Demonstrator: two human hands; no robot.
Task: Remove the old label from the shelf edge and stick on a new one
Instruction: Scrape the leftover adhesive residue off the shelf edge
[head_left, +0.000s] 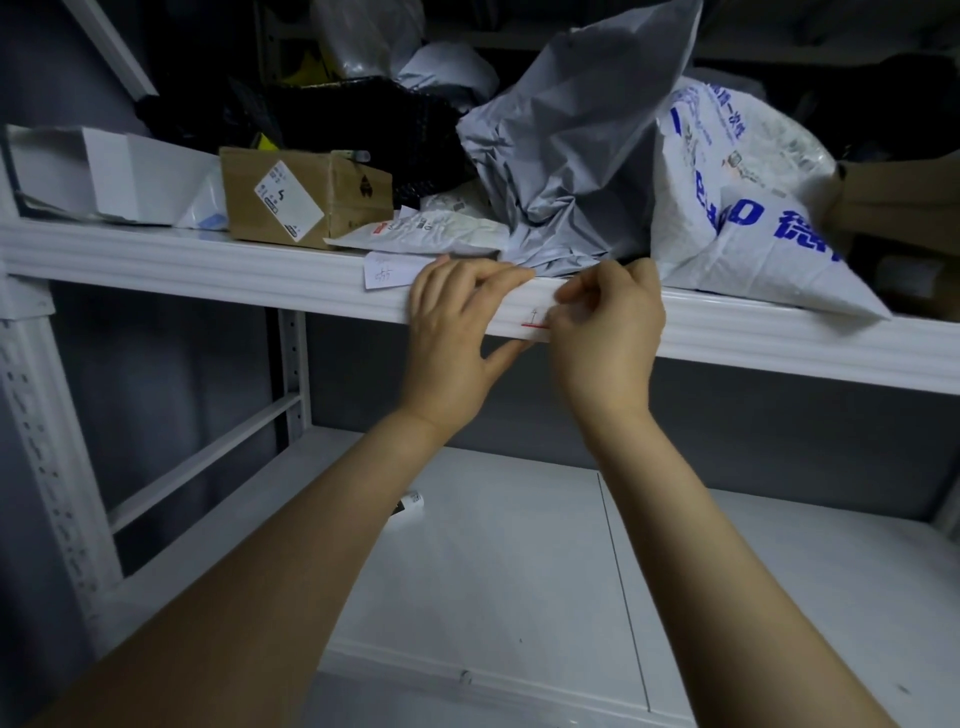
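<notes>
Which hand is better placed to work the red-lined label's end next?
Probably the right hand: its fingertips pinch the label at its right end, while the left hand rests over the left part.

You face a smooth, painted metal shelf edge (208, 260), a matt paper label (522, 317), a crinkled glossy plastic bag (571, 145) and a rough cardboard box (343, 202).

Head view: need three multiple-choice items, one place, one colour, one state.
1. The small tube lies: A on the lower shelf; B on the upper shelf; C in a hand.
2. The line on the label is: A blue; B red; C green.
3. Fingers of the left hand are: A curled in a fist; B round a box; C straight, on the label.
Key: A, it rests on the lower panel; B, the stroke is red; C, they lie flat along its top.
</notes>
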